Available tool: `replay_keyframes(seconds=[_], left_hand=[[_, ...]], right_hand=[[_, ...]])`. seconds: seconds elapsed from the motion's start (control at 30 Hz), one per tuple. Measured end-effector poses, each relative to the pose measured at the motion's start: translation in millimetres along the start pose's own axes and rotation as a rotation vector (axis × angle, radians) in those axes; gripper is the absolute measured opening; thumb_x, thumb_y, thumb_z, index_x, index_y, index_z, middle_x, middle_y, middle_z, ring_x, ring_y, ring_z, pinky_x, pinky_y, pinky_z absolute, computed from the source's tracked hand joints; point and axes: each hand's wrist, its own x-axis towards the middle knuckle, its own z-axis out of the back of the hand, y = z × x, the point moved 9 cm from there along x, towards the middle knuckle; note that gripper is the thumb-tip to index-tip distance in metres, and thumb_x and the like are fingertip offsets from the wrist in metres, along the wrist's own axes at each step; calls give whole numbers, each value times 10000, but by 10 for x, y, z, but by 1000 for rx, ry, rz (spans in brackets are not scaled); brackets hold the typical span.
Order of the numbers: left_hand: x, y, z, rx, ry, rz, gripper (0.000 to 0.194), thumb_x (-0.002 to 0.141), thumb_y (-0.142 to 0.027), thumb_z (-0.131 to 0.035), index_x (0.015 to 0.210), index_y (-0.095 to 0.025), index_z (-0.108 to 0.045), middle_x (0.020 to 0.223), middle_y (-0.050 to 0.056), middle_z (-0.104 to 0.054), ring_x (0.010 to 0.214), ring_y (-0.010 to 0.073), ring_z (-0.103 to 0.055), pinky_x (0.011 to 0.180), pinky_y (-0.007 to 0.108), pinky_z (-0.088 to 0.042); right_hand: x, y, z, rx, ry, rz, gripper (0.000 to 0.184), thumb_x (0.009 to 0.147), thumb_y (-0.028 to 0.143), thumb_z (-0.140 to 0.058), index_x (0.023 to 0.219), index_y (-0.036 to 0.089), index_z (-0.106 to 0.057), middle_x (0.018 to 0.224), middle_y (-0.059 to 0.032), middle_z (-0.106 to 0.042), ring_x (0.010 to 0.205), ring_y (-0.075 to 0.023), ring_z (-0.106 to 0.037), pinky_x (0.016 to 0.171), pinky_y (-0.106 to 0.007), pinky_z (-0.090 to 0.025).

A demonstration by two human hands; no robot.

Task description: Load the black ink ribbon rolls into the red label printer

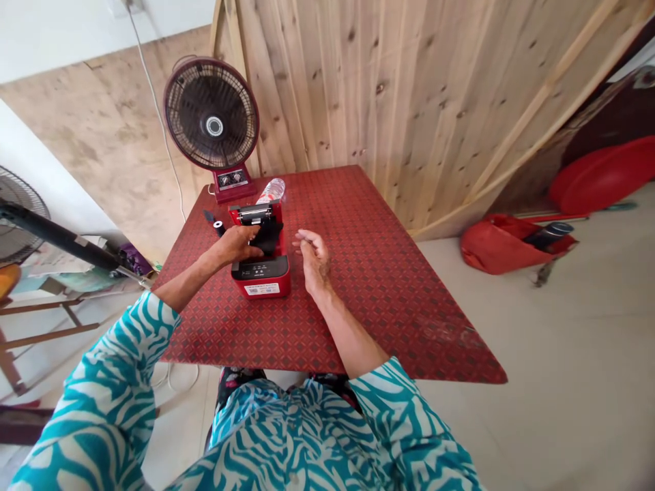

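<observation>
A small red and black label printer (260, 268) stands on the table with its lid (256, 213) raised. Inside its compartment is a black part (268, 237), partly covered by my fingers. My left hand (238, 242) lies over the printer's left side, thumb and forefinger spread apart at the compartment; its other fingertips are hidden. Just right of the printer, my right hand (314, 258) hovers with loosely bent fingers slightly apart, and nothing shows in it. A small black roll with a white core (219, 227) sits left of the printer.
Behind the printer, a clear plastic bottle (273, 191) lies near a dark red table fan (212, 123). The patterned red table (379, 300) meets a wooden plank wall (368, 95). A red bag (491, 245) is on the floor at right; another fan (20, 211) stands left.
</observation>
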Motion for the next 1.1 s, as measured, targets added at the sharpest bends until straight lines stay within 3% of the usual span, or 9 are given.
replay_keyframes(seconds=[0.27, 0.43, 0.57, 0.7, 0.8, 0.9, 0.97, 1.1], left_hand=[[-44, 118, -98, -142, -60, -14, 279, 671, -194, -743, 941, -199, -675, 902, 4, -733, 841, 197, -687, 807, 322, -545], [86, 159, -221, 59, 46, 41, 468, 659, -261, -791, 1112, -183, -703, 997, 78, -751, 964, 293, -696, 885, 399, -536], [179, 138, -248, 222, 130, 89, 472, 642, -272, -805, 1104, -203, -733, 992, 89, -761, 1057, 335, -680, 959, 406, -495], [121, 140, -206, 97, 117, 88, 380, 678, -280, -772, 1040, -170, -747, 922, 80, -760, 965, 301, -698, 863, 358, -518], [41, 138, -208, -55, 119, 51, 283, 720, -298, -723, 966, -162, -754, 808, 44, -742, 819, 238, -692, 749, 300, -516], [14, 128, -210, -75, 89, 31, 249, 734, -298, -694, 942, -175, -759, 764, 24, -732, 768, 213, -677, 707, 276, -499], [20, 114, -219, -85, 82, 25, 245, 733, -280, -682, 943, -181, -762, 782, 21, -739, 784, 212, -682, 719, 273, -499], [-45, 101, -189, -222, 121, -14, 276, 696, -252, -702, 959, -191, -755, 835, 16, -754, 823, 207, -693, 760, 285, -517]], right_hand=[[-18, -19, -31, 9, 36, -19, 248, 795, 405, -610, 981, 253, -675, 947, -22, -741, 794, -150, -673, 773, -331, -545], [-31, -22, -53, -45, 74, -17, 272, 817, 436, -595, 1007, 254, -664, 973, -34, -740, 815, -164, -682, 818, -366, -553], [-48, 45, -95, -147, 167, 31, 345, 831, 465, -598, 1110, 268, -647, 1084, -58, -725, 983, -198, -680, 966, -432, -534], [-26, 162, -209, -341, 294, 102, 484, 791, 419, -668, 1250, 284, -594, 1238, -84, -675, 1148, -234, -625, 1057, -499, -488], [-3, 302, -412, -527, 391, 200, 511, 761, 322, -694, 1260, 293, -592, 1269, -79, -659, 1190, -255, -599, 1083, -534, -457], [0, 390, -644, -678, 461, 252, 455, 751, 239, -683, 1200, 290, -630, 1220, -58, -689, 1139, -261, -620, 1064, -544, -454], [-9, 420, -741, -738, 478, 264, 323, 772, 210, -649, 1087, 276, -673, 1120, -38, -725, 1046, -242, -650, 1025, -514, -472], [-73, 505, -741, -792, 445, 330, 116, 836, 225, -586, 845, 258, -698, 880, -21, -723, 850, -211, -647, 914, -443, -484]])
